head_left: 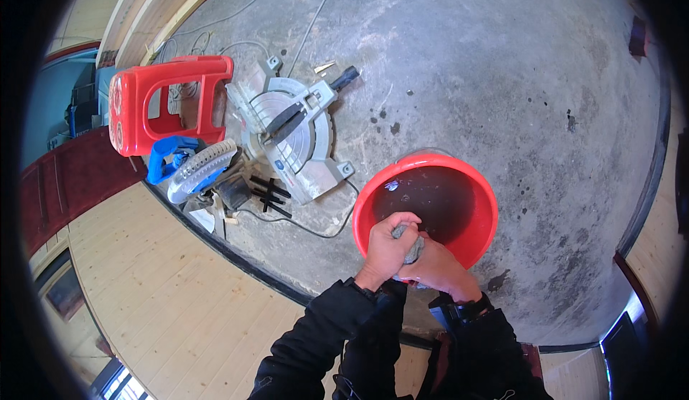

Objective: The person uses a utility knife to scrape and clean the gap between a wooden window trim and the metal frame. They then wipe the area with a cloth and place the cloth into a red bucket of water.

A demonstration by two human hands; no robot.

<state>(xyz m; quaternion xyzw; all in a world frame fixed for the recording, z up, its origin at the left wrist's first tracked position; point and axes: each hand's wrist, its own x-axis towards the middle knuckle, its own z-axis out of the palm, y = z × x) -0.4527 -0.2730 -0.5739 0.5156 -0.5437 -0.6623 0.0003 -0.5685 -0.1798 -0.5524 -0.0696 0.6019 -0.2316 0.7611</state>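
Observation:
A wet-looking grey cloth (412, 248) is bunched between my two hands. My left hand (388, 246) is closed around it, thumb on top. My right hand (439, 265) grips the cloth from the other side, its fingers mostly hidden. Both hands are at the near rim of a round red bucket (485, 213) on the concrete floor. Dark, murky water (430, 199) stands in the bucket, with a small bright reflection at its left.
A grey mitre saw (291, 131) with a black handle stands left of the bucket, its blue motor and blade guard (204, 170) nearer. Behind it is a red plastic stool (133, 109). Cables (319, 30) run across the concrete floor (574, 184). Wooden panelling (179, 278) lines the near left.

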